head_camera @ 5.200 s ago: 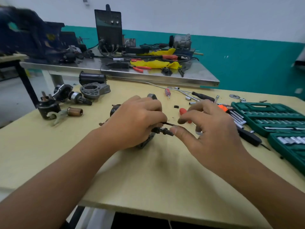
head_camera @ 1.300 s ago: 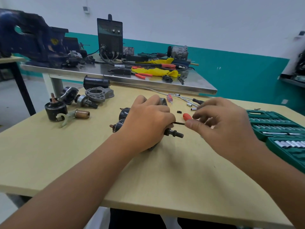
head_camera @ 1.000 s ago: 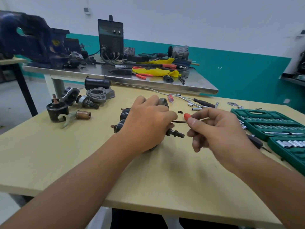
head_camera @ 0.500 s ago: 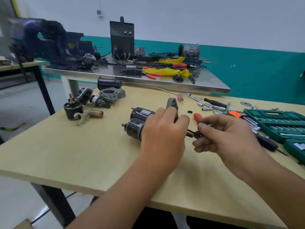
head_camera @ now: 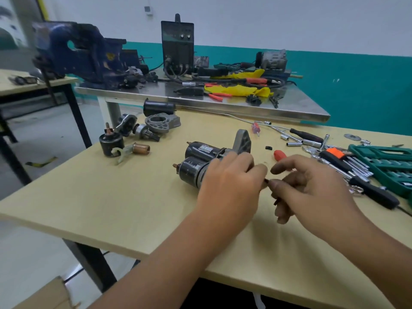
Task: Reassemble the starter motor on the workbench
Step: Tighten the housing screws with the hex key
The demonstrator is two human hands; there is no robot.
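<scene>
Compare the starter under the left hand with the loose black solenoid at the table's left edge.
The starter lies on its side; the solenoid stands upright with a stud on top. The starter is a joined unit of two black cylinders and a grey flange; the solenoid is a single cylinder. The left hand holds the starter; nothing touches the solenoid. Both rest on the table.

Two hands [head_camera: 231,186], one starter motor [head_camera: 200,161], two tables [head_camera: 111,197], one vise [head_camera: 78,52]

Workshop: bench vise [head_camera: 78,52], socket set [head_camera: 383,166] (tools everywhere), welder [head_camera: 177,45].
</scene>
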